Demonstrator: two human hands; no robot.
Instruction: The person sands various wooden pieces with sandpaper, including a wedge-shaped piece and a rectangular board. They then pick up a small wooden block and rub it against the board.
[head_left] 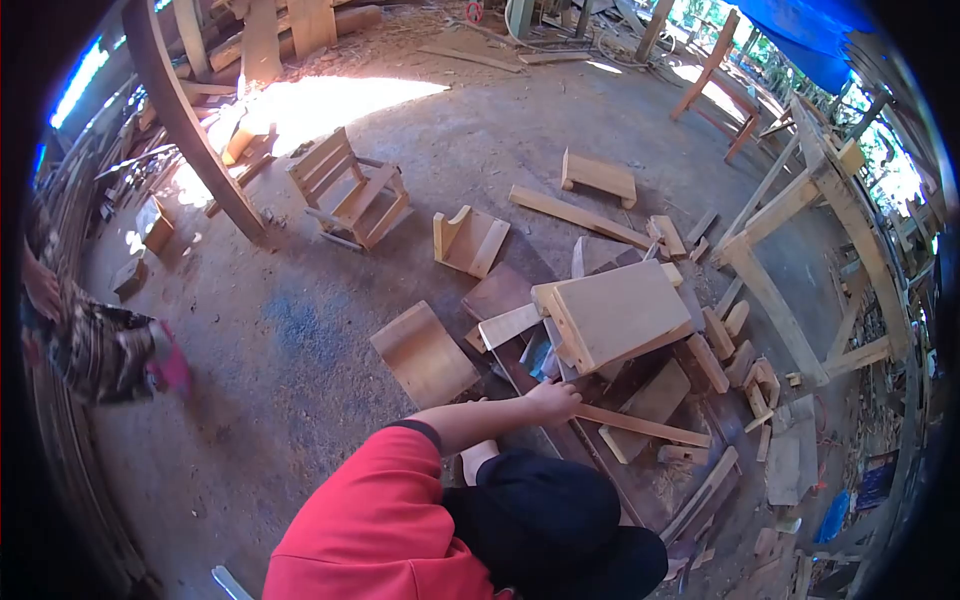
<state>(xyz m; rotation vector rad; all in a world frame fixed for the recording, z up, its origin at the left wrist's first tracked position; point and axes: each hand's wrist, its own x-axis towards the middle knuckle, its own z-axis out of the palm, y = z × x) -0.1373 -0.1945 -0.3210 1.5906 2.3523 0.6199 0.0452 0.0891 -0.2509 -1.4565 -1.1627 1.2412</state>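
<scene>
My left hand (pixel 553 402), at the end of a bare arm in a red sleeve (pixel 375 500), reaches over the dark work surface. Its fingers are closed at the near end of a thin wooden strip (pixel 645 426), which slants away to the right. Just beyond the hand stands a box-like wooden piece with a broad flat top (pixel 625 312). A light board end (pixel 510 326) juts out at its left. Dark cloth (pixel 540 510) fills the bottom middle, with a patch of bare skin beside it that I cannot identify. My right hand does not show.
A small wooden chair (pixel 355 195), a curved panel (pixel 425 352) and a stool-like piece (pixel 598 178) lie around the floor. Offcuts (pixel 715 335) crowd the right, near a timber frame (pixel 780 290). A post (pixel 190 125) stands at left; another person (pixel 95 340) is at the left edge.
</scene>
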